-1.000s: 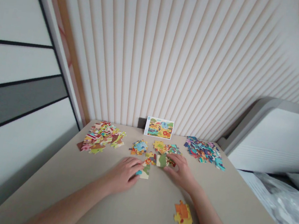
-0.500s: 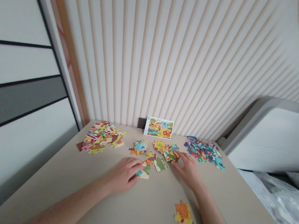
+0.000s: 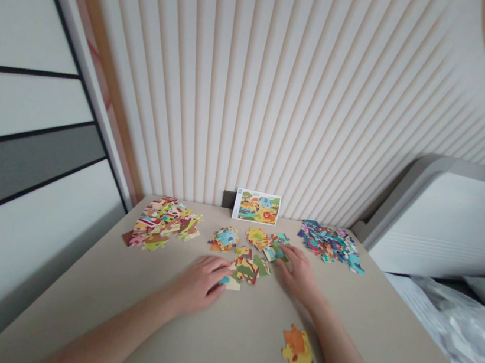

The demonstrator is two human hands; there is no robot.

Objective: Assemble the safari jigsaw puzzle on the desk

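Note:
My left hand [image 3: 200,280] lies on the beige table [image 3: 229,346], fingers curled down on the left edge of a small joined cluster of jigsaw pieces [image 3: 246,270]. Just right of that cluster is my right hand [image 3: 299,272], fingertips resting on loose pieces [image 3: 275,251] at the near edge of a small central pile [image 3: 259,237]. Its fingers are bent over them; whether they grip one is unclear. A small blue-and-orange group of pieces [image 3: 226,238] lies behind my left hand.
A reference picture card [image 3: 256,206] leans against the ribbed wall. A heap of pieces [image 3: 163,223] lies at the back left, a bluish heap [image 3: 332,244] at the back right. A joined orange-yellow chunk [image 3: 297,349] sits near my right forearm. A white appliance [image 3: 455,227] stands to the right.
My right hand moved back toward the central pile and now rests on pieces there. The joined cluster by my left hand has grown by a green-red piece. My left hand stayed put.

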